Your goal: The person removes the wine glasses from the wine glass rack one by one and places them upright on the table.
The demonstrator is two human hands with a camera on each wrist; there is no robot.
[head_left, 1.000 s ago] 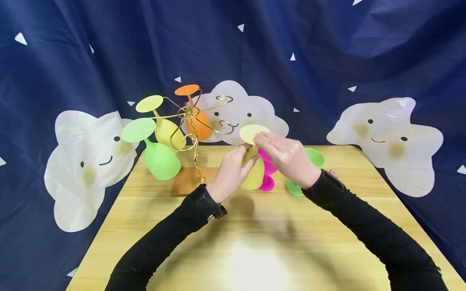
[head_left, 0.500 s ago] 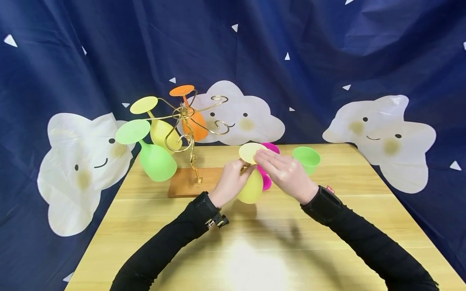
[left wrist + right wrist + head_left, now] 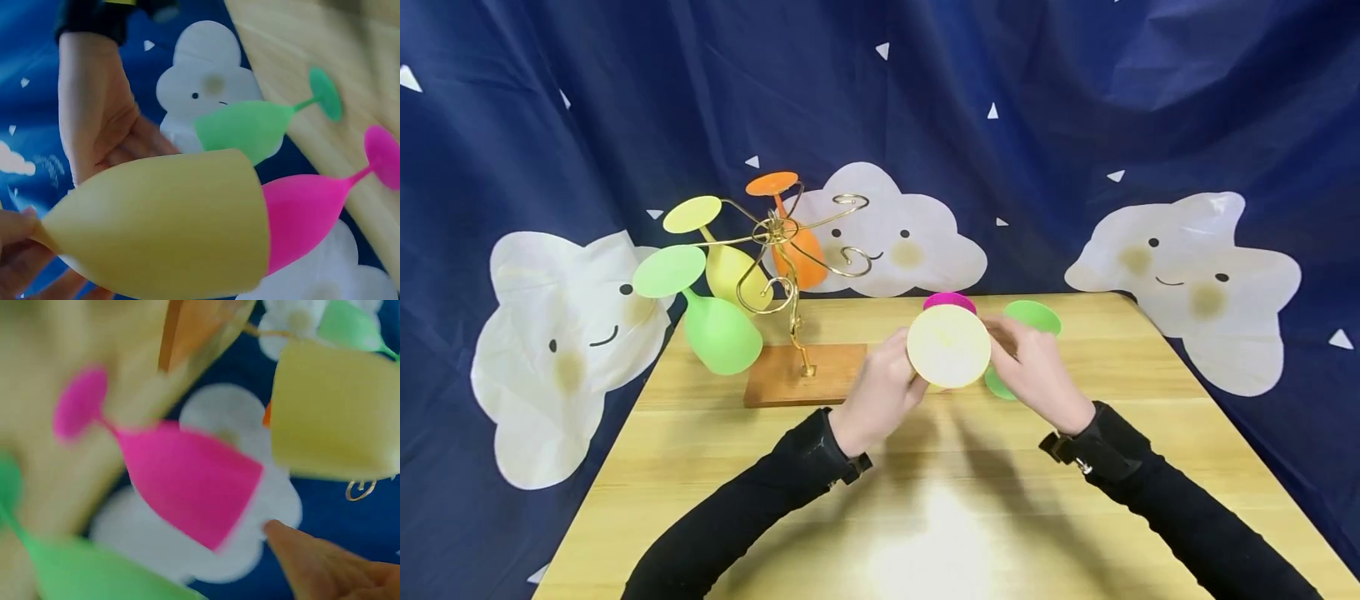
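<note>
Yellow goblet [image 3: 949, 346] upside down between both hands [image 3: 877, 392] [image 3: 1041, 375]

Wht clouds [image 3: 883, 221] on blue curtain [image 3: 925, 100] b/h tbl [image 3: 955, 492].

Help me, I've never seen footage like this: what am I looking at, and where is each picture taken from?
There is no machine here, only a person's bare hands. The wide picture comes from a camera worn on the head; the other two come from cameras on the left and right wrists. The left hand pinches a yellow goblet by its stem, foot turned toward the head camera. The right hand is close beside it; whether it touches is unclear. On the wooden table stand a magenta goblet, a green goblet and a gold wire rack. An orange goblet, a second yellow goblet and a second green goblet hang foot up from it.
</note>
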